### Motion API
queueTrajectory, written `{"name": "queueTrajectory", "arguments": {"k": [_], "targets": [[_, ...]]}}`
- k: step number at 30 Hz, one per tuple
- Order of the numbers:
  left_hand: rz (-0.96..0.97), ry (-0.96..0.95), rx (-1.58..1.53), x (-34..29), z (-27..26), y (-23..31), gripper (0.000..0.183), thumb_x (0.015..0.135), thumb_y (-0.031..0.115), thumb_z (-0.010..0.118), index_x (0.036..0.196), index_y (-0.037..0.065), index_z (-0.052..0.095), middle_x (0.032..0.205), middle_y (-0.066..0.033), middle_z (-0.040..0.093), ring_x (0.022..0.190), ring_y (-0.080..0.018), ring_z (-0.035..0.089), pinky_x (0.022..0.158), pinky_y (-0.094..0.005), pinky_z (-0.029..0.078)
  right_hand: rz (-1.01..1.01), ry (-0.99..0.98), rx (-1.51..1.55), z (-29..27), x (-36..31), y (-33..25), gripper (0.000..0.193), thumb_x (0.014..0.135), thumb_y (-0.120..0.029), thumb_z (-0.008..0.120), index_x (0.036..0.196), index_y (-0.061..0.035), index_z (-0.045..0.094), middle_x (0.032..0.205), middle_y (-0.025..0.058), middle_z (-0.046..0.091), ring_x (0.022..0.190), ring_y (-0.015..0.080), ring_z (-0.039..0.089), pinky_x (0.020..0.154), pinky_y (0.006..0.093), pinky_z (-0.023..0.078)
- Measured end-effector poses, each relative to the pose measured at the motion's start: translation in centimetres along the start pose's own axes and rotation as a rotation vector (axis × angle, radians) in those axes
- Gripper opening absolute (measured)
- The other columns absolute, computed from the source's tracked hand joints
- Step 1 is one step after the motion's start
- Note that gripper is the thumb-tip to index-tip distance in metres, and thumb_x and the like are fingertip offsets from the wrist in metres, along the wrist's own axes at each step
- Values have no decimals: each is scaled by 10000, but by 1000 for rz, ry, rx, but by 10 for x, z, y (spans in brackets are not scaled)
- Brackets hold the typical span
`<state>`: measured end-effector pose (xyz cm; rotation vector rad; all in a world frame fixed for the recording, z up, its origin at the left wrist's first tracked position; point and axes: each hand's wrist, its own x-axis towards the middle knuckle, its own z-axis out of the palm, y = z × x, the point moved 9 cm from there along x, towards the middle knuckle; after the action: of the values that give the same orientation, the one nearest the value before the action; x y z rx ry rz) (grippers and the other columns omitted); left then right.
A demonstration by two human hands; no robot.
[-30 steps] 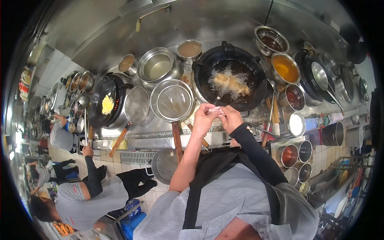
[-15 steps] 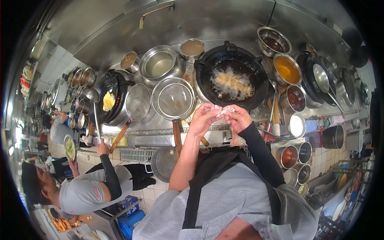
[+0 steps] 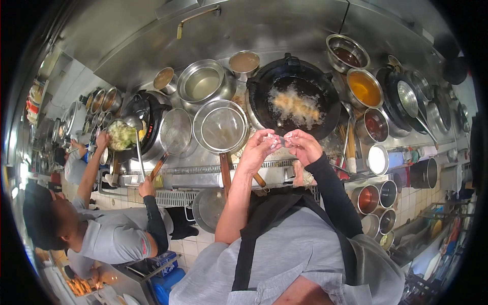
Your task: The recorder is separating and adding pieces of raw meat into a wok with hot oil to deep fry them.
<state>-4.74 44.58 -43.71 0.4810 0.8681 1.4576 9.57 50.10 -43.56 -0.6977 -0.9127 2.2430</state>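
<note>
Both hands are raised just in front of the near rim of a black wok [image 3: 259, 104], with a small gap between their fingertips. My left hand [image 3: 260, 152] has its fingers drawn together, with white, floury bits on the tips. My right hand [image 3: 305, 147] is closed in a similar pinch, and white paste clings to its fingertips too. Whether either pinch holds a separate piece cannot be made out. In the wok, golden battered pieces [image 3: 296, 108] fry in bubbling dark oil.
Left of the wok, a round strainer [image 3: 219, 127] rests beside a steel pot [image 3: 201, 81]. Bowls of amber liquid [image 3: 365, 88] and dark sauce [image 3: 349, 53] stand right. At far left, a co-worker [image 3: 112, 234] holds a ladle and a bowl of chopped greens [image 3: 122, 136] over another wok.
My fingertips have parted slightly, where they met before. The co-worker has raised the bowl of greens and tilted it over the left wok. The frying pieces have shifted slightly.
</note>
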Motion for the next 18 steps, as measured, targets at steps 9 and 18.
{"name": "queueTrajectory", "arguments": {"k": [9, 18], "targets": [[106, -3, 438, -1, 7, 5, 222, 943, 28, 678, 1145, -14, 597, 1047, -88, 677, 956, -147, 665, 871, -301, 563, -412, 185, -766, 20, 2, -17, 176, 926, -96, 648, 1054, 6, 582, 873, 117, 628, 784, 228, 635, 727, 373, 512], [113, -20, 487, -5, 22, 10, 174, 908, 18, 699, 1050, -20, 605, 929, -61, 671, 833, -111, 643, 751, -270, 529, -360, 152, -675, 1, 4, -5, 59, 916, -34, 603, 957, 8, 615, 813, 63, 632, 739, 167, 607, 682, 323, 493]]}}
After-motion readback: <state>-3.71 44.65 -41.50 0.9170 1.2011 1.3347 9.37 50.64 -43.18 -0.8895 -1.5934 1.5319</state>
